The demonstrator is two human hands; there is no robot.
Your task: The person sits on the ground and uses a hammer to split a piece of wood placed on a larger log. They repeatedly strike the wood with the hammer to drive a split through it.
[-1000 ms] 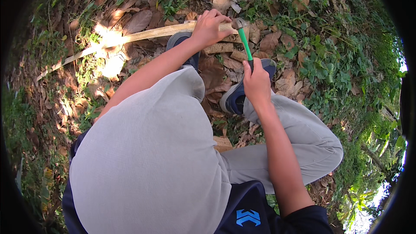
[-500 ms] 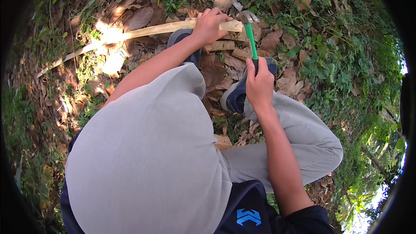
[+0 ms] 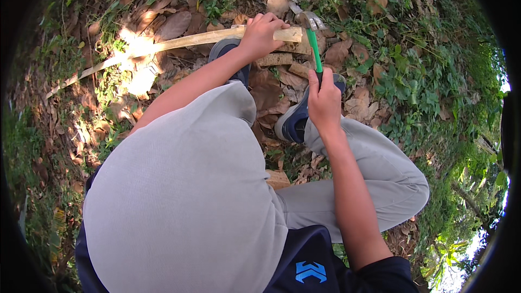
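My left hand (image 3: 261,36) is wrapped over a long pale wooden strip (image 3: 195,38) close to its right end. From there the strip runs far to the left, down to the leaf litter. A claw hammer (image 3: 315,46) with a green shaft and black grip is in my right hand (image 3: 325,99), fingers closed round the grip. Its metal head is beside the strip's right end; whether they touch I cannot tell. Short cut wood pieces (image 3: 275,59) lie on the ground under the strip, between my feet.
My left shoe (image 3: 225,49) and right shoe (image 3: 296,121) stand on either side of the wood pieces. Another wood block (image 3: 278,179) lies close to my right leg. Dry brown leaves (image 3: 176,25) and low green plants (image 3: 407,73) cover the ground around me.
Almost nothing differs. The strip's right end and the hammer have shifted very slightly, and both hands keep their hold.
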